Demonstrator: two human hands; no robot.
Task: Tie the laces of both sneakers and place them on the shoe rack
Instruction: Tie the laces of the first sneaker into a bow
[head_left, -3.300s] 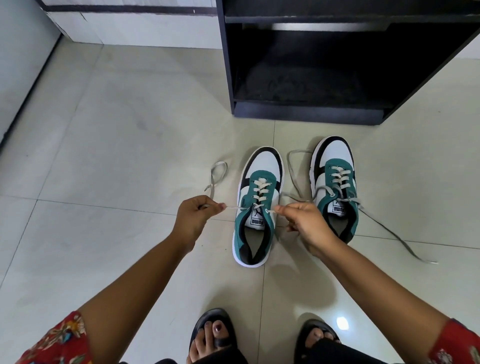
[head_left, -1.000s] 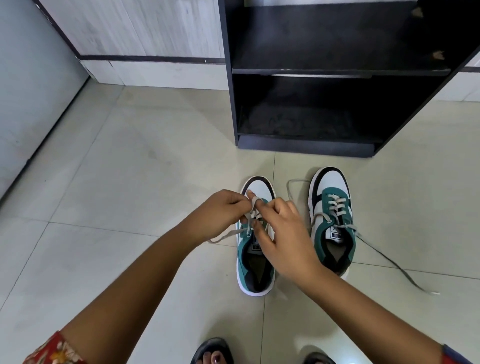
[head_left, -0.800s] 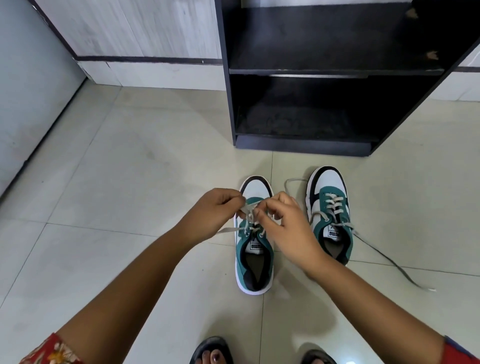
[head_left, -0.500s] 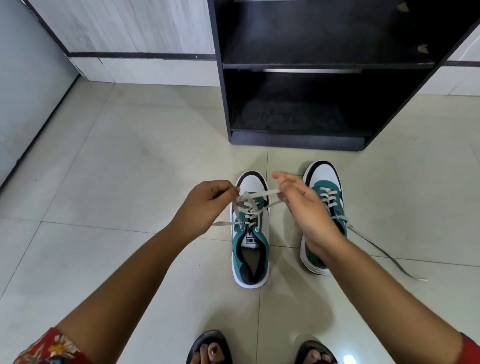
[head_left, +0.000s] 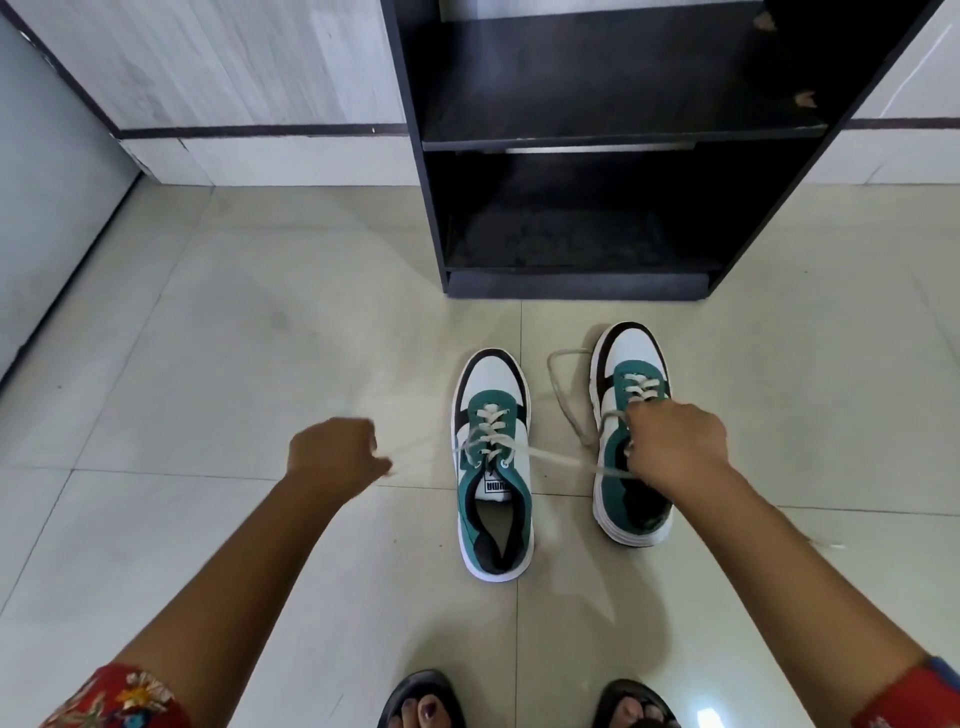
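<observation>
Two white, teal and black sneakers stand side by side on the tiled floor, toes toward the rack. The left sneaker (head_left: 493, 467) has its grey lace (head_left: 556, 458) stretched out to both sides. My left hand (head_left: 335, 457), blurred, pinches the left lace end well left of the shoe. My right hand (head_left: 672, 444) grips the right end and hovers over the right sneaker (head_left: 631, 395), hiding its middle. That shoe's own lace (head_left: 563, 395) lies loose on the floor. The black shoe rack (head_left: 571, 283) stands just beyond the toes, its two visible shelves bare.
My two feet in black sandals (head_left: 423, 704) are at the bottom edge. A pale wall with a dark stripe (head_left: 249, 130) runs behind the rack, and a grey panel (head_left: 47, 208) closes the left side. Open floor tiles (head_left: 208, 364) spread to the left.
Both hands have pulled apart sideways from above the left sneaker, drawing its lace taut. My right hand now sits over the right sneaker.
</observation>
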